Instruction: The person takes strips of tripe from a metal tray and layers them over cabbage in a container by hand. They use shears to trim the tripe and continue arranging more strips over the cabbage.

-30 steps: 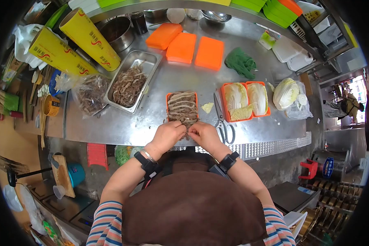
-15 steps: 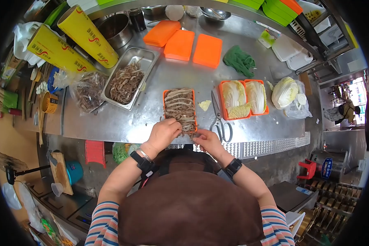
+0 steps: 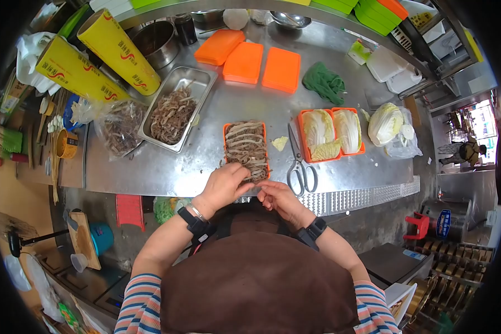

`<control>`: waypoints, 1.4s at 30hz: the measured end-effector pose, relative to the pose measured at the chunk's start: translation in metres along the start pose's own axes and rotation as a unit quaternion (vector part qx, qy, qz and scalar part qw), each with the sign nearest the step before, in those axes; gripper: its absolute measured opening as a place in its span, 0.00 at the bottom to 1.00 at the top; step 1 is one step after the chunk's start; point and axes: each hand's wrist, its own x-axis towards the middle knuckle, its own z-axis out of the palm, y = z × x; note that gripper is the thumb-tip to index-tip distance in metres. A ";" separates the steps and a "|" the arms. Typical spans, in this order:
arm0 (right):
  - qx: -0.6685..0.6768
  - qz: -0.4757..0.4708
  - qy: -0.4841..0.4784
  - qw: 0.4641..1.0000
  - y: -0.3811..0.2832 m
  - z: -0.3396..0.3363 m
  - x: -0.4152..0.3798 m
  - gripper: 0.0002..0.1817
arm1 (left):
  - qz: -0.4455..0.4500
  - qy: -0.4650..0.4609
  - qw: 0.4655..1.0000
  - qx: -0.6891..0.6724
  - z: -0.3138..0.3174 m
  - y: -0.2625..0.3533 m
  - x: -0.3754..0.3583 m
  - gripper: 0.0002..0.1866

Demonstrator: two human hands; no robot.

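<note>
An orange box [image 3: 268,146] packed with rows of grey-brown, tripe-like strips [image 3: 245,142] sits at the table's front edge. My left hand [image 3: 224,186] is closed at the box's near end, its fingertips pressed on the strips there. At the near right corner, my right hand [image 3: 284,201] has its fingers curled together; what they pinch, if anything, is hidden. Scissors [image 3: 301,172] lie just right of the box, beside a scrap of cabbage leaf [image 3: 279,143]. A steel pan [image 3: 203,83] holds a loose heap of similar strips to the left.
Two orange boxes of cabbage [image 3: 339,156] stand right, near a cabbage half [image 3: 385,125] on plastic. Behind are orange lids [image 3: 282,69] and a green cloth [image 3: 324,83]. Left are a bag of strips [image 3: 118,129] and yellow film rolls [image 3: 119,50]. A person [image 3: 465,151] is far right.
My right hand has drawn slightly left and toward me, its fingers curling more. My left hand has shifted a little right and down along the box's near end.
</note>
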 end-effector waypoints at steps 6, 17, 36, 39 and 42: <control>0.034 0.004 -0.002 0.999 -0.011 0.003 -0.003 0.12 | 0.096 -0.025 0.994 0.054 -0.005 0.015 0.015 0.18; -0.245 -0.217 0.138 0.935 -0.005 -0.012 0.008 0.10 | 0.058 -0.015 0.996 0.059 0.007 0.007 0.023 0.10; -0.649 -0.312 0.175 0.671 -0.048 0.006 0.021 0.04 | 0.119 -0.014 0.984 0.129 0.015 0.009 0.024 0.03; -0.578 -0.320 0.162 0.733 -0.048 0.005 0.008 0.04 | 0.126 -0.031 0.983 0.131 0.013 0.007 0.022 0.04; -0.565 -0.331 0.130 0.744 -0.041 0.004 0.003 0.04 | 0.134 -0.053 0.979 0.141 0.013 0.005 0.021 0.04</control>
